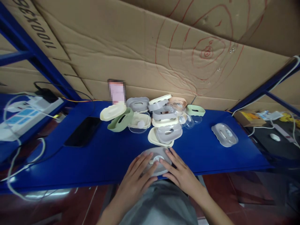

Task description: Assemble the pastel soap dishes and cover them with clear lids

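A grey oval plastic case with a clear cover and a round white sticker (160,170) lies at the front edge of the table. My left hand (140,170) rests over its left side, with the fingers stretched out and spread across the cover. On the right side, my right hand (179,170) touches the cover, its fingers also extended and apart. Just behind the case sit a grey slotted shell (170,133) and a cream tray (153,137), partly overlapping. The underside of the case is hidden.
Several cream, grey, peach and green parts (122,122) with clear covers are piled at the back of the blue table (112,159). A covered grey case (225,135) lies at right, a black phone (82,131) at left. Cables and a power strip (28,115) are further left.
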### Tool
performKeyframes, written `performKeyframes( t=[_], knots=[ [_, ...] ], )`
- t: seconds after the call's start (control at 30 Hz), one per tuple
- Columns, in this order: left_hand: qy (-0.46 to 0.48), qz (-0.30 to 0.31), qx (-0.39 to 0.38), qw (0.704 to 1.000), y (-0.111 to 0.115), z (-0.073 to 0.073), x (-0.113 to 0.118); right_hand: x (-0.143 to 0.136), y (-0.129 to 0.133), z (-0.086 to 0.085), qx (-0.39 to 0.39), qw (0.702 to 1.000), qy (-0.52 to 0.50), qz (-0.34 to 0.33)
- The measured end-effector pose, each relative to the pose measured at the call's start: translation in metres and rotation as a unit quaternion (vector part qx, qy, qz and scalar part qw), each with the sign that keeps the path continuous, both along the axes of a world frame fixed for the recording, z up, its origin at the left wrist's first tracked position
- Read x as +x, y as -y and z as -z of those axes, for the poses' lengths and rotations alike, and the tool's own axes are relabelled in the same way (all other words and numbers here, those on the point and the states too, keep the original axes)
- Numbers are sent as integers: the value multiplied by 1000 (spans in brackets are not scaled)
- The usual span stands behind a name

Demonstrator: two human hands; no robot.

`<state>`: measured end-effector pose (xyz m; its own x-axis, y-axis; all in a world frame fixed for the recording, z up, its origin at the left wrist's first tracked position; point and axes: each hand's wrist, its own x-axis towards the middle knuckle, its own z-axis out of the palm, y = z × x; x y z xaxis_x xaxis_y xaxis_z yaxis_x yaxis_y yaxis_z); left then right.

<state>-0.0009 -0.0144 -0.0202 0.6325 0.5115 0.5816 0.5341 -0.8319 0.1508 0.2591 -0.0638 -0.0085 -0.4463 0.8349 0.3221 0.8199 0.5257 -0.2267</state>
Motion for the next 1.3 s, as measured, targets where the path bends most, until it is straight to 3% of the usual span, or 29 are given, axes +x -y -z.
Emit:
performKeyframes(
  t=[0.27, 0.47, 0.77, 0.97, 1.3],
  knots=[
    [65, -1, 0, 998, 2, 10, -4, 0, 0, -3, -5, 999, -41, -35],
    [124, -21, -63, 990, 5, 10, -2, -3, -3, -7, -18, 998, -51, -30],
    [97, -69, -136, 983, 9, 16, -9, -5, -2, -4, 4, 998, -43, -36],
    [108, -79, -186, 973, 8, 12, -9, -3, -5, -7, -38, 996, -70, -36],
    [104, -68, -165, 978, 5, 12, -6, 0, -5, -9, -58, 997, -57, -16]
  ],
)
